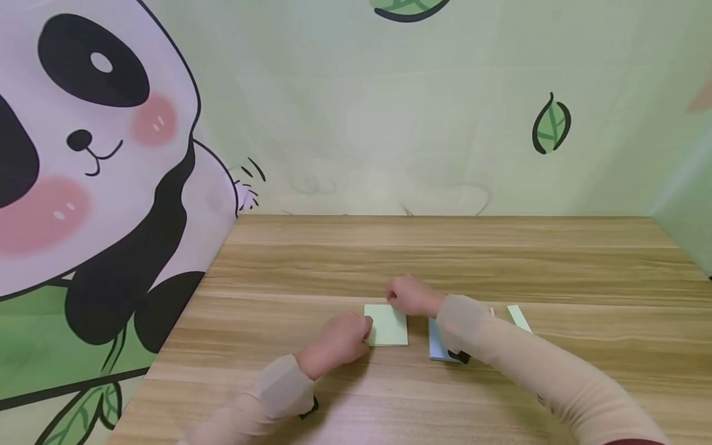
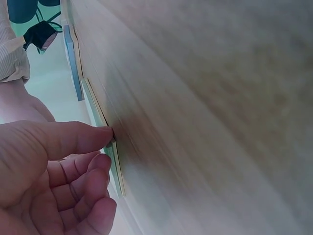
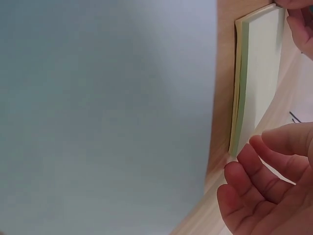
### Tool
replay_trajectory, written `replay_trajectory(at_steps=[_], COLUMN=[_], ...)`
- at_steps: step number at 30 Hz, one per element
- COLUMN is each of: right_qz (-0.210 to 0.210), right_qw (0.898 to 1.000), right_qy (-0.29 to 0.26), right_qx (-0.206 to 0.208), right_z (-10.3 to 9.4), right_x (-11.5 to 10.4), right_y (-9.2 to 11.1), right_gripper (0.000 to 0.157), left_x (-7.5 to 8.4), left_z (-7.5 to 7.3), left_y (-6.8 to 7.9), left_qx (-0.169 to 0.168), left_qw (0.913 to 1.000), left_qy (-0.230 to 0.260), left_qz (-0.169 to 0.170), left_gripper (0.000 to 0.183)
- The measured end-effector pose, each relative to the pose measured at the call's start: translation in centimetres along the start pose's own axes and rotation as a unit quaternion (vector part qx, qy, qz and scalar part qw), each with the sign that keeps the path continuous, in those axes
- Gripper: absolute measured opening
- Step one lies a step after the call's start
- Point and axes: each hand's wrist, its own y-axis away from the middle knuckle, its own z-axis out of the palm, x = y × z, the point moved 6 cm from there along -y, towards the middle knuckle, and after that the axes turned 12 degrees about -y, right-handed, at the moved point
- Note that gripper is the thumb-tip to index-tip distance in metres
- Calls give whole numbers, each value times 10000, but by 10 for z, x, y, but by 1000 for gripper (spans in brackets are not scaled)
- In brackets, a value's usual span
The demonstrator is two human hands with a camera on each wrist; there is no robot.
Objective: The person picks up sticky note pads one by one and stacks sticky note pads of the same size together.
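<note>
A square pale green paper pad (image 1: 388, 327) lies flat on the wooden table. At its left edge, the left hand (image 1: 342, 339) pinches the side between thumb and curled fingers; in the left wrist view the thumb (image 2: 93, 136) meets the pad's edge. The right hand (image 1: 414, 295) has its thumb and forefinger together at the far right corner, which it partly covers. From the right wrist, the pad (image 3: 261, 63) shows a green side above a yellowish layer. A blue pad (image 1: 438, 343) lies under the right forearm, partly hidden, and fills much of the right wrist view.
A narrow pale green strip (image 1: 519, 317) lies right of the blue pad, partly behind the right sleeve. The wooden table (image 1: 311, 259) meets a backdrop (image 1: 356, 123) printed with a panda and leaves. Both forearms reach in from the near edge.
</note>
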Motion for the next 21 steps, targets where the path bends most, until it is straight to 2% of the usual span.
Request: replay_trajectory(at_steps=[7,21], right_qz=[101,10], right_qw=[9998,9999], right_qy=[160,163], right_qx=[-45,-17], right_z=[0,2], right_x=[-1,1], right_y=[0,-4], right_gripper=[16,17], left_x=[-2,-2], left_z=[-1,-3], left_y=[0,0], left_qx=[71,457], left_qw=[9999,9985], left_qy=[-29,-262], left_qz=[-72,-144], left_gripper=[17,22])
